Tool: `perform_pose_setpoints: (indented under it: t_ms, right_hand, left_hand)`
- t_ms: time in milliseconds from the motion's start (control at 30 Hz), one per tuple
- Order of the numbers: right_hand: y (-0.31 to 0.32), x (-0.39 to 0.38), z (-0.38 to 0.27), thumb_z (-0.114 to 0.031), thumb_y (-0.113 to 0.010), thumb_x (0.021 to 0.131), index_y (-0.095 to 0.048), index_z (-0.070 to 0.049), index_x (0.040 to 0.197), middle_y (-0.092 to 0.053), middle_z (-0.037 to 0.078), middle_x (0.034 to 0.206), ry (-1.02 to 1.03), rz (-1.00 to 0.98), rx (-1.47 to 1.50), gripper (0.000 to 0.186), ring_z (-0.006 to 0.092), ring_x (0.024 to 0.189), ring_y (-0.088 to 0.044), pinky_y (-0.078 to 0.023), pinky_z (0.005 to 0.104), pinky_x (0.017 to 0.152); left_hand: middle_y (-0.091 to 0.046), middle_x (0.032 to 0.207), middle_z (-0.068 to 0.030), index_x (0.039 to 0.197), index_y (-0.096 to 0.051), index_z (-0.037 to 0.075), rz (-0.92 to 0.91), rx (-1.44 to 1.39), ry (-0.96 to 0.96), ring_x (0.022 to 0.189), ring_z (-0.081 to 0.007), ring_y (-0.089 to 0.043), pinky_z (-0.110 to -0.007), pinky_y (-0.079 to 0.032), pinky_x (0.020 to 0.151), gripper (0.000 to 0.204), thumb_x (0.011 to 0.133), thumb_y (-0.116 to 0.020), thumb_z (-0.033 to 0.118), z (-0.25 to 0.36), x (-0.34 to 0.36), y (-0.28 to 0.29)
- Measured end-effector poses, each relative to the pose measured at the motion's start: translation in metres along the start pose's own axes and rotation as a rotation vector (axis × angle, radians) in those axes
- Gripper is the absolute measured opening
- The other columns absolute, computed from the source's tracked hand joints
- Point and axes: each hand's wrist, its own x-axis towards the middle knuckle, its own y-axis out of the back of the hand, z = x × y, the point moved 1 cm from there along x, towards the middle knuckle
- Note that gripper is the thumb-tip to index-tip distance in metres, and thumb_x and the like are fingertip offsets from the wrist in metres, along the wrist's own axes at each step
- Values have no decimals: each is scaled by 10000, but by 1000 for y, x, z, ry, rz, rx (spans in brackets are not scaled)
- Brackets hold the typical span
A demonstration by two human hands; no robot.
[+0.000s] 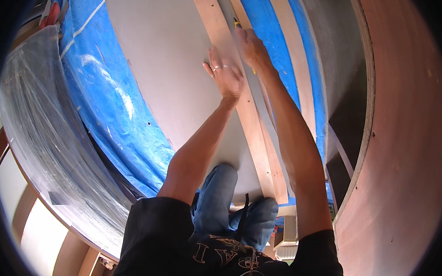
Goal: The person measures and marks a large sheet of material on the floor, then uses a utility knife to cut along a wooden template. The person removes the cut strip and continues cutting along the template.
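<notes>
A long light wooden strip (254,120) lies on a wide grey sheet (151,51), running from the far edge down toward my knees. My left hand (227,79) rests on the strip with its fingers stretched out, some reaching onto the sheet, and there is a ring on one finger. Just beyond the strip's right edge, my right hand (254,48) is wrapped round a yellow utility knife (237,25). The knife's dark tip points away from me, and a bit of yellow shows below the fist. Whether the blade touches the sheet I cannot tell.
Blue tarp (105,83) spreads beneath the sheet, with more wooden strips (296,52) on it at the right. Clear plastic sheeting (49,125) hangs along the left. A large brownish board (403,146) stands at the right. My jeans-clad knees (218,192) are at the sheet's near end.
</notes>
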Motion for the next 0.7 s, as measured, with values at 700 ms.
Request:
perform_pose_setpoints:
  t_ms: [700]
  right_hand:
    - [-14, 80, -7, -73, -598, 887, -599, 50, 956, -643, 189, 745, 39, -22, -70, 142, 286, 650, -708, -563, 348, 490]
  left_hand:
    - [-302, 1546, -155, 1411, -423, 239, -57, -19, 45, 1477, -346, -261, -577, -101, 1218, 493, 963, -526, 60, 4, 3, 5]
